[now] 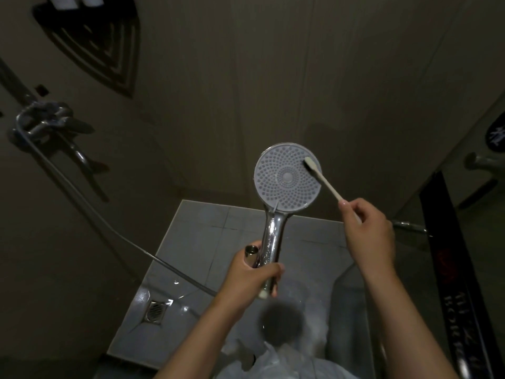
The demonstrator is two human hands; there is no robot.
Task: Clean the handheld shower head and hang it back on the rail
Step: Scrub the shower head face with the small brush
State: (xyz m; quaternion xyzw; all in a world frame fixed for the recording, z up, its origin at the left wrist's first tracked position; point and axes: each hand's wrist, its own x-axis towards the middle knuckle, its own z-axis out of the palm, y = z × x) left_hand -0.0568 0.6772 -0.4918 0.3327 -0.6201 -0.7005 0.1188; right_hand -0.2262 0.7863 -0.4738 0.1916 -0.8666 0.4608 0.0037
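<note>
The left hand (247, 272) is gripping the shower head (287, 177) by its chrome handle, face upward, over the floor, while the right hand (367, 228) is pinching a toothbrush (323, 181), bristles touching the nozzle plate.

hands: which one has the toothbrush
The right hand pinches the white toothbrush by its handle, bristles on the shower head nozzle face. The left hand instead grips the chrome handle.

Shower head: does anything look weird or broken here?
Nothing looks broken. The odd part is that the shower head is not hanging up. The left hand grips it face up, and the right hand holds a toothbrush against its nozzles. Water glistens on the floor near the drain.
</note>
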